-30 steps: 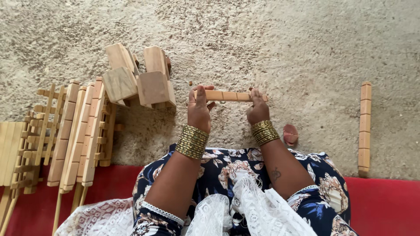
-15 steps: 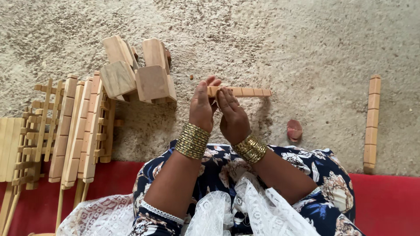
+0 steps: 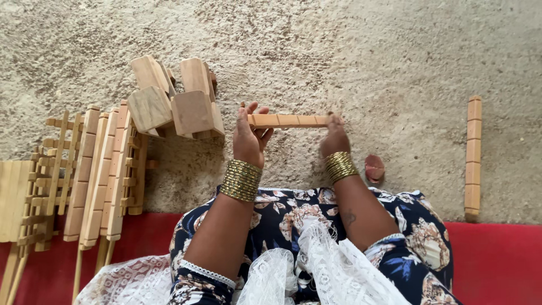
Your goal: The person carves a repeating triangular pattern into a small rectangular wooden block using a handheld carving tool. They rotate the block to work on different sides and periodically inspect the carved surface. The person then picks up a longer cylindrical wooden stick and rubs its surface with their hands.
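A short notched wooden stick (image 3: 289, 120) is held level between both hands above the sandy ground. My left hand (image 3: 250, 137) grips its left end, fingers curled over the top. My right hand (image 3: 334, 135) holds its right end. Both wrists wear stacks of gold bangles. Two chunky wooden blocks (image 3: 172, 100) lie on the ground just left of my left hand.
Several notched wooden slats and ladder-like frames (image 3: 96, 169) are stacked at the left. One long notched stick (image 3: 473, 158) lies alone at the right. A small reddish-brown piece (image 3: 374, 168) sits by my right wrist. A red mat edge (image 3: 497, 254) runs along the bottom.
My right hand slid from the stick's left end, beside my left hand, back out to its right end. The stick stays level.
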`<action>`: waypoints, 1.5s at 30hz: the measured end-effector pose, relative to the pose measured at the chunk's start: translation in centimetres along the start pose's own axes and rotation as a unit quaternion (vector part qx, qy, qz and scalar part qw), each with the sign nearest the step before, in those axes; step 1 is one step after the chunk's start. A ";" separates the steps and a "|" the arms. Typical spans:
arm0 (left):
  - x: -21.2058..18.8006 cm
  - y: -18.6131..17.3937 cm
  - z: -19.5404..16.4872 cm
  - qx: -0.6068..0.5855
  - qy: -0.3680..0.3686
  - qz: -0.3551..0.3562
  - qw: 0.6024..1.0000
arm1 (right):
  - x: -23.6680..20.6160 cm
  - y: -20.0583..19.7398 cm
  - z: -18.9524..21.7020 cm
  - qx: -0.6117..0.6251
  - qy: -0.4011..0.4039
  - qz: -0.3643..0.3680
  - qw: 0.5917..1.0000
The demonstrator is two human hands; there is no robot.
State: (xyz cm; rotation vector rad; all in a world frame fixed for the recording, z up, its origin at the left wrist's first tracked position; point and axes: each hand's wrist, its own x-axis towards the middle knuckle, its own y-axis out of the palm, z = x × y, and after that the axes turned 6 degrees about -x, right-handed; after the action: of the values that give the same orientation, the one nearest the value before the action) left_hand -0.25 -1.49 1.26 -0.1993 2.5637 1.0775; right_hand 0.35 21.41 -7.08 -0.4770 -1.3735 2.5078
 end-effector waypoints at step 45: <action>-0.1 0.1 1.6 0.158 0.051 0.093 0.982 | -6.0 -3.0 7.9 0.105 -0.403 -0.120 0.901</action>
State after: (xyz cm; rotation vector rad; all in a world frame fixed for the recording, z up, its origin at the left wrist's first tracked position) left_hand 0.28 -0.26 0.31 0.0703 2.8464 0.7182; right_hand 2.90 14.78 0.48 0.8221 -1.2314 2.6810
